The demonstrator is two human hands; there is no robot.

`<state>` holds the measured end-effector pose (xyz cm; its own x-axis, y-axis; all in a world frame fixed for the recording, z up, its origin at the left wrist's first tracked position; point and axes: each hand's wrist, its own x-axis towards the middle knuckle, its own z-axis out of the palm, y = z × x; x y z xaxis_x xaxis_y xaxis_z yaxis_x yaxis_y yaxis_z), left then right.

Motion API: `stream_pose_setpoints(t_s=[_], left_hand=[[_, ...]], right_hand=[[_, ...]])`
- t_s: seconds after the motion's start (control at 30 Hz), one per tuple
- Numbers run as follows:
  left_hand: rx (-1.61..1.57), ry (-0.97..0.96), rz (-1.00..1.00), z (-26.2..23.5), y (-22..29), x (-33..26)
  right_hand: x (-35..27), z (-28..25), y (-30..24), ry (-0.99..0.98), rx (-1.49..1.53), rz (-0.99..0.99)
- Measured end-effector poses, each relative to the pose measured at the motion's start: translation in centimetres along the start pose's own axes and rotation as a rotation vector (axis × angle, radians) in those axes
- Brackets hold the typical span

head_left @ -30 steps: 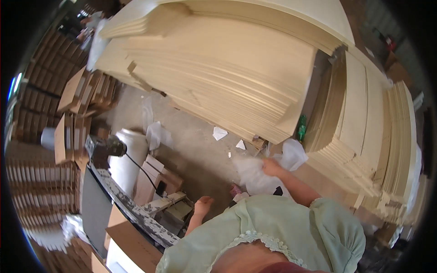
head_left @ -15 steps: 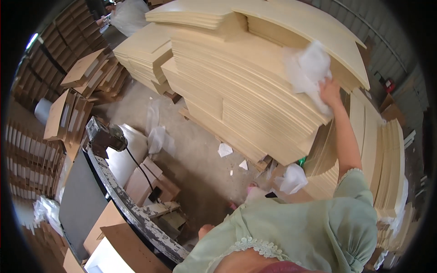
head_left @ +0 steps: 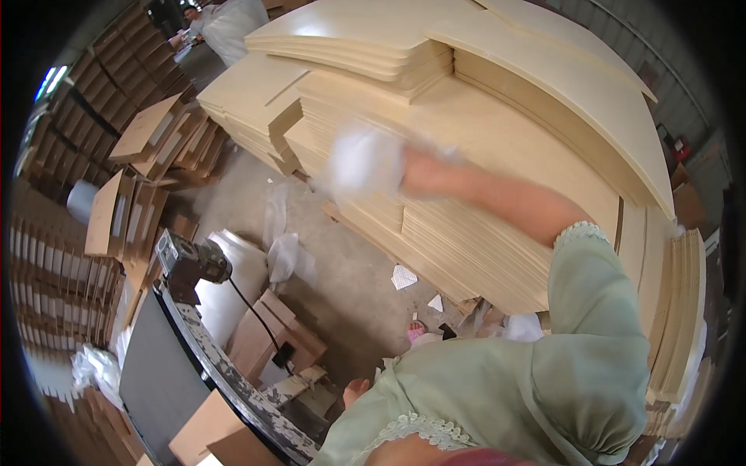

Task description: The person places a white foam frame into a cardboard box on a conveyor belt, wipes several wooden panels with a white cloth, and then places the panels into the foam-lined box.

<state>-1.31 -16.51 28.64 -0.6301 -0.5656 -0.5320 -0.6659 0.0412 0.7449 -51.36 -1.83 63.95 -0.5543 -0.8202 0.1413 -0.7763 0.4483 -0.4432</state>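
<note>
At the far left, stacks of flattened cardboard boxes stood in rows, with more brown cartons tipped loosely against each other above them. A crumpled clear plastic bag lay at the foot of those rows. Just right of it ran a conveyor with a dark belt and a chipped, curved metal edge; a grey motor sat at its upper end, a black cable trailing from it down to small brown boxes on the concrete floor. White scraps of paper and a little pink item lay scattered on that floor.

My left hand hung low beside my green sleeve, near the conveyor edge; only a little of it showed, and I could not tell how far open it was or whether it held anything.

My right hand was stretched out over the tall stack of pale cut boards, closed around a white cloth, which was blurred and pressed against the top of the boards. Larger curved pale sheets lay piled above and behind that stack, blocking any view past them. More boards stood on edge at the far right. At the top left, another person stood beside a big white sack.
</note>
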Motion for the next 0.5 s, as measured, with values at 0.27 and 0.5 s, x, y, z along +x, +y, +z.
stream_pose_setpoints(t_s=[0.27,0.5], left_hand=[[0.286,-0.228,0.126,-1.5,8.2,7.4],[0.342,-0.340,0.274,-5.7,10.2,15.3]], right_hand=[[-3.7,-2.6,-0.5,0.438,0.141,-0.174],[-10.8,-0.8,3.3,0.455,-0.179,0.955]])
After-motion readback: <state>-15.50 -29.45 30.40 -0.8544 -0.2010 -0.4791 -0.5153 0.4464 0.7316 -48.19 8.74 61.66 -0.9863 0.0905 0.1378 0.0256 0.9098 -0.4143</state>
